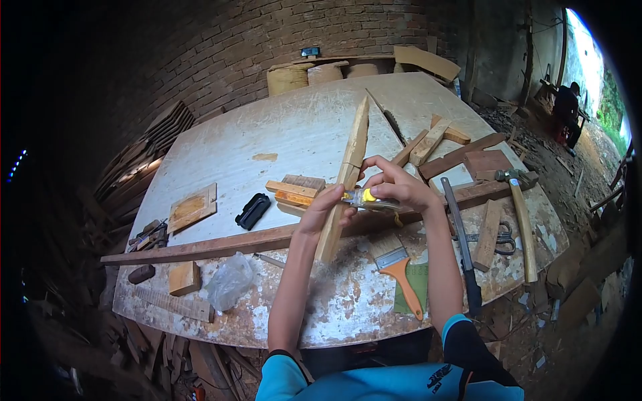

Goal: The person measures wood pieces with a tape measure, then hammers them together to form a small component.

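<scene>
My left hand (324,210) is closed around a long, rough strip of light wood (354,148), which tilts up and away over the table. In my right hand (403,186) is a small clear bottle (381,202) with a yellow part, lying nearly sideways, its tip against or very close to the wood strip. The fingers of that hand wrap around the bottle, so part of it is hidden. Below both hands, a long brown wooden bar (200,250) crosses the table. A paintbrush (399,271) with an orange handle lies between my forearms.
On the worktable (227,160) lie a hammer (523,227), a dark-handled long tool (461,247), scissors (506,237), a saw blade (386,117), a plastic bag (231,282), a black case (253,211) and wood blocks (184,278). Another person (567,115) sits far right.
</scene>
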`<state>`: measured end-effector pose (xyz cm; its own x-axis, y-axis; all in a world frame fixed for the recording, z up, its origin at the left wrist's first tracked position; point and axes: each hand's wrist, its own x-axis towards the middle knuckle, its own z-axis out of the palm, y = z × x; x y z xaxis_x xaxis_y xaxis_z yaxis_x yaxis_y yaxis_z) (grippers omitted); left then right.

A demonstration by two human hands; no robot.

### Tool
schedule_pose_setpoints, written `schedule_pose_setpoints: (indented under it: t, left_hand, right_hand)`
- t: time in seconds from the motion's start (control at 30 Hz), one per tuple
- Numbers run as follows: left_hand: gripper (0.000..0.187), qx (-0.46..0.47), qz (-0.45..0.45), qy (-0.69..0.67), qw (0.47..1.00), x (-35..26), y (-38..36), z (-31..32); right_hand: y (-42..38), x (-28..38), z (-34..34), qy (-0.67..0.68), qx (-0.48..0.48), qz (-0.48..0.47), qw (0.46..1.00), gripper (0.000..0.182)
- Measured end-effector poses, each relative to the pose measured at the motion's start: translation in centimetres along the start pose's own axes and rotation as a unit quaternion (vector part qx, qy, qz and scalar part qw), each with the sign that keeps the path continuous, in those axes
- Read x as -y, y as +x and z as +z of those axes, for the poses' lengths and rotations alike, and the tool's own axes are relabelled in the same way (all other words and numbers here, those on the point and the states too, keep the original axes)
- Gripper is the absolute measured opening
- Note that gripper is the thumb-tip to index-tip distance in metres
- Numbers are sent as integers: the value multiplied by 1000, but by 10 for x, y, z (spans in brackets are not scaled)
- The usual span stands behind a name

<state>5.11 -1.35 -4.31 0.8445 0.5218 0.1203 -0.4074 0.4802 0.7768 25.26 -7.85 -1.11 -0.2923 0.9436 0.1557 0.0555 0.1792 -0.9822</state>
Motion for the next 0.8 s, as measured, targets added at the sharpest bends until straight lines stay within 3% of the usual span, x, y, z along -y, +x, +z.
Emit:
schedule_pose_setpoints:
  t: [0.3, 0.43, 0.53, 0.63, 0.8]
  left_hand:
    - [36, -55, -21, 174, 983, -10, -4, 8]
    - [30, -126, 37, 329, 935, -15, -4, 14]
    - [28, -142, 72, 336, 928, -23, -6, 12]
    - [29, -196, 79, 353, 911, -39, -20, 13]
    - [31, -206, 88, 372, 901, -56, -32, 2]
  right_hand:
    - [-1, 1, 6, -52, -34, -34, 997, 52]
    - [1, 1, 6, -130, -47, -19, 990, 55]
    - [4, -5, 9, -101, -31, -11, 994, 54]
    - [13, -15, 6, -157, 57, -18, 986, 51]
    - [14, -11, 19, -189, 64, 15, 980, 46]
